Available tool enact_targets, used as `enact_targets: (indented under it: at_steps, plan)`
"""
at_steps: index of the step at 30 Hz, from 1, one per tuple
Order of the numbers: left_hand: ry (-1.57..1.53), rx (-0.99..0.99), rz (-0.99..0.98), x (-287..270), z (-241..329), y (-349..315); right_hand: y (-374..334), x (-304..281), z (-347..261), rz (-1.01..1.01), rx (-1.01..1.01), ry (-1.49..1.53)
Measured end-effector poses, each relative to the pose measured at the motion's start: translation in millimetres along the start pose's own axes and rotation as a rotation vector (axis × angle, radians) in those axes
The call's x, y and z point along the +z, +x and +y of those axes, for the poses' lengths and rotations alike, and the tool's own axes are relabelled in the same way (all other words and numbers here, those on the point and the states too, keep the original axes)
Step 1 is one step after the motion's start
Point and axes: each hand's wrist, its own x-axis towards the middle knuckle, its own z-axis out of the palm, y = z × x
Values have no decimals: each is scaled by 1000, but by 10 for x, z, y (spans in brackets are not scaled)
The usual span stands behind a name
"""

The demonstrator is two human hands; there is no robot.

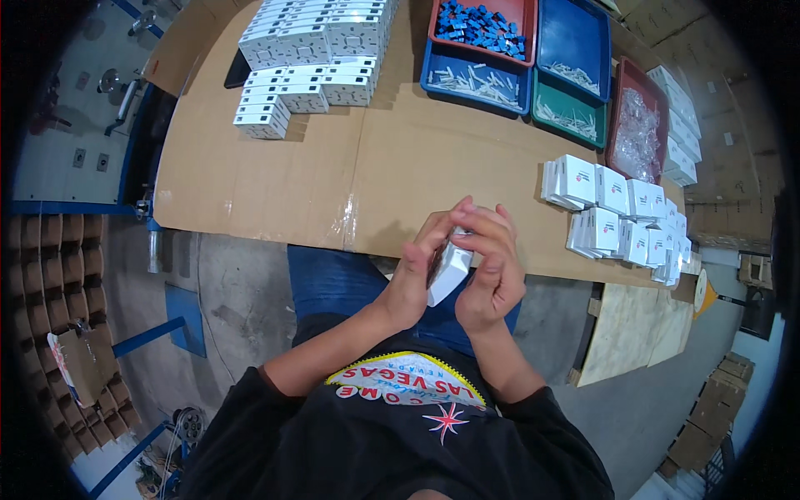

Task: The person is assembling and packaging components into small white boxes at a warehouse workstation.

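Between my two hands, just off the near edge of the cardboard-covered table, a small white box [450, 272] is held tilted on its end. My left hand [407, 282] grips its left side, fingers wrapped behind it. On the other side my right hand [493, 271] curls over the box's top, fingertips meeting those of the left. Part of the box is covered by the fingers; a dark strip shows along its left side. Nearest to the right hand on the table are several similar white boxes [602, 229], standing in rows.
Stacked white boxes [325, 42] stand far left. At the back are a red tray [530, 52] of blue parts, a blue tray [527, 100] and a green tray [602, 133] of small white pieces, and another red tray [627, 71] of clear plastic. The table [275, 187] is cardboard-covered.
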Motion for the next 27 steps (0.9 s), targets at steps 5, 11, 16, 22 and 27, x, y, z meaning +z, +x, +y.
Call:
enact_targets:
  at_steps: [5, 11, 16, 22, 27]
  plan:
    - [-64, -167, 42, 165, 92, -24, 51, 87, -2, 63, 111, 323]
    - [312, 157, -37, 133, 228, -48, 239, -64, 34, 445, 543, 363]
    - [589, 324, -9, 106, 150, -115, 234, -41, 70, 429, 631, 326]
    - [613, 265, -36, 134, 195, -124, 124, -157, 257, 331, 223, 93]
    - [611, 107, -48, 91, 132, -145, -23, -131, 461, 253, 274, 123]
